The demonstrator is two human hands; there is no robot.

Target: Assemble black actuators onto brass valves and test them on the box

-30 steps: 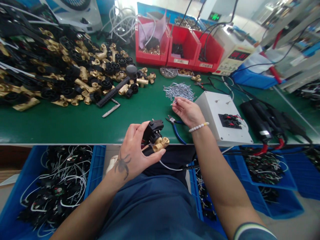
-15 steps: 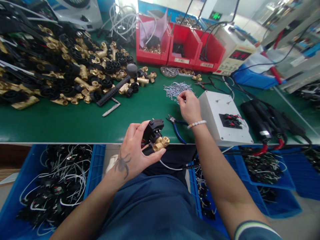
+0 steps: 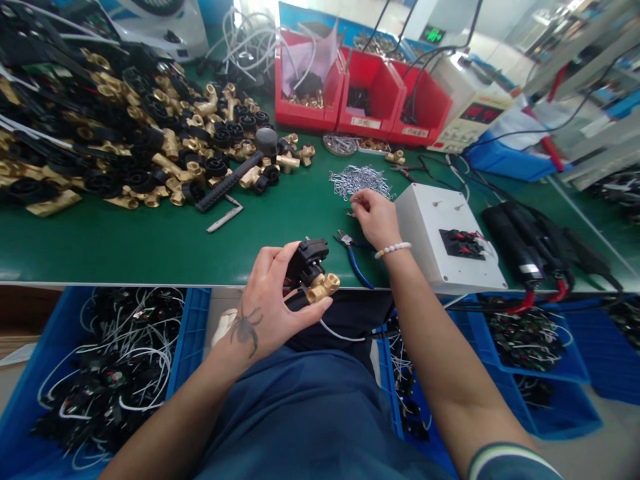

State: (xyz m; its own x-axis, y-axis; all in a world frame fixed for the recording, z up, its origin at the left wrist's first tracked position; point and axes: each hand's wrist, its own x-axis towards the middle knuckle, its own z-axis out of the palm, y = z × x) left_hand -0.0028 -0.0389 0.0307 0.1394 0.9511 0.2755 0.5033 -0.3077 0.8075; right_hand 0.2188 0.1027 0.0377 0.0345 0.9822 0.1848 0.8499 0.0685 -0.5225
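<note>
Held in my left hand (image 3: 273,293) is a black plastic valve actuator (image 3: 311,255) with a brass valve fitting (image 3: 324,288) on its lower side. A white cable (image 3: 343,335) hangs from it over my lap. My right hand (image 3: 374,215) has its thumb and fingers pinched together at the near edge of a pile of small silvery metal pins (image 3: 361,180). One small metal pin (image 3: 351,213) shows at those fingertips, partly hidden by them. Just below this hand lie blue-handled cutting pliers (image 3: 356,259), touched by neither hand.
Brass fittings with black caps (image 3: 170,147) cover the bench's left side, beside a black mallet (image 3: 230,180) and a bent metal rod (image 3: 225,215). Red bins (image 3: 367,123) stand behind. A grey switch box (image 3: 430,227) sits right of my right hand. Blue crates (image 3: 193,333) stand below.
My right hand has drawn slightly toward me and left from the pin pile, fingers still pinched. My left hand keeps the valve actuator in nearly the same place.
</note>
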